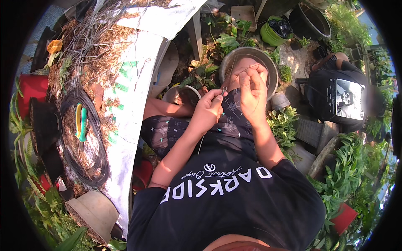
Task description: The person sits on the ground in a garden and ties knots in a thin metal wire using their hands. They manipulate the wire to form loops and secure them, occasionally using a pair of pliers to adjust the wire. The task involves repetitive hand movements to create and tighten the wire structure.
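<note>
My left hand (209,108) pinches a thin wire (200,145) that has a small twisted loop (224,89) at its upper end; the straight tail hangs below the hand toward my shirt. To its right, my right hand (253,91) is raised over my knee with thumb and forefinger drawn together; whether a fine strand lies between them is unclear. On the work surface at left, a coil of dark wire (105,157) rests on brown plant fibre. Pliers with yellow and green handles (82,122) lie inside the coil. Loose tangled pale strands (91,40) spread above it.
A white printed sheet (125,157) covers the surface beside my left arm. A round basin (273,69) stands beyond my right hand, near a green pot (267,34). Another person in a black shirt (320,91) sits at right. Potted plants (348,163) and a beige pot (97,213) surround me.
</note>
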Motion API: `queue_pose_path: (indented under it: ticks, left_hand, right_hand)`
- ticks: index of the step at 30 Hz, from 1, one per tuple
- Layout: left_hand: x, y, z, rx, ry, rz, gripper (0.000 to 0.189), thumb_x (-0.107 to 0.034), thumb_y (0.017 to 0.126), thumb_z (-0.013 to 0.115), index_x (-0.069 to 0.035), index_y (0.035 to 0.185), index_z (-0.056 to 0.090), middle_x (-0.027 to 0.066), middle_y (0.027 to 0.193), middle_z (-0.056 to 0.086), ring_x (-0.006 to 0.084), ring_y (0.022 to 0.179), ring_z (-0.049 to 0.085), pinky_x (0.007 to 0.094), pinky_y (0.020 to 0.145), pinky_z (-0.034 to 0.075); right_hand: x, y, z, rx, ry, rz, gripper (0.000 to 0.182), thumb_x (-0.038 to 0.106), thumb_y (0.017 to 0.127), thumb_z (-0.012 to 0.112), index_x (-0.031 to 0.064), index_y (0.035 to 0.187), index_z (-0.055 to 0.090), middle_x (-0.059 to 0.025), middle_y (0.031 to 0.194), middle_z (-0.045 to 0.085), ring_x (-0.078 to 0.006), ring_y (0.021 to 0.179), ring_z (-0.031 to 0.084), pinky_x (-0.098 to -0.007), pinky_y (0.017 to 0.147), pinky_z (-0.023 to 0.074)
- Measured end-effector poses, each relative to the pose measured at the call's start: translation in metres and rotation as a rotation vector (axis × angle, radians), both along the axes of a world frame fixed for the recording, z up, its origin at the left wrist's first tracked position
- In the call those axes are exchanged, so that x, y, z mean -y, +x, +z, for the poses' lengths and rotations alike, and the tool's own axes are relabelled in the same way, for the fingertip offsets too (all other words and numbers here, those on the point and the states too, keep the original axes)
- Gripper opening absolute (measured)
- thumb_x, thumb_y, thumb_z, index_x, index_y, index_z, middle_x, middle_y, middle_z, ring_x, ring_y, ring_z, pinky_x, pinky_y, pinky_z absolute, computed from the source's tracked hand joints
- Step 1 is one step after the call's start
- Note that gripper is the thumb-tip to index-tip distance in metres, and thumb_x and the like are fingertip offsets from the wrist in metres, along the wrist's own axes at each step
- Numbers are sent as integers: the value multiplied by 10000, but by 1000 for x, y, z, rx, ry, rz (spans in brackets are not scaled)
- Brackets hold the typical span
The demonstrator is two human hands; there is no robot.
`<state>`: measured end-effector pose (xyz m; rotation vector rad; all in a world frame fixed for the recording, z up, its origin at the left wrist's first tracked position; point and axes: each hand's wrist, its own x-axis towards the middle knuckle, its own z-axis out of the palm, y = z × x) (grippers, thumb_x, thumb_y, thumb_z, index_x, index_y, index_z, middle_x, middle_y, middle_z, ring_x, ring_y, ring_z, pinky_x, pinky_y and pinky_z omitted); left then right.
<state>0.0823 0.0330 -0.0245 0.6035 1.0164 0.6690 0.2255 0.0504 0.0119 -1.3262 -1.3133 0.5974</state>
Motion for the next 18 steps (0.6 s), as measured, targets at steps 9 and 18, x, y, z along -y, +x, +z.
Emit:
queue_pose_path:
  ticks: [9, 18]
  left_hand:
    - [-1, -8, -17, -70, 95, -19, 229, -220, 1007, 460, -88, 1184, 524, -62, 608, 393, 4, 458, 296, 178, 398, 207]
    - [2, -10, -19, -188, 194, -44, 232, -230, 1004, 467, -83, 1167, 540, -73, 594, 411, -2, 438, 290, 177, 390, 210]
  right_hand:
    - [-23, 38, 20, -596, 104, 12, 196, 208, 1009, 456, 34, 1030, 543, -176, 1380, 432, -310, 1298, 414, -454, 1055, 364]
    - [-33, 55, 20, -567, 99, -95, 191, 207, 999, 486, 32, 1033, 555, -139, 1320, 463, -227, 1164, 475, -456, 996, 427]
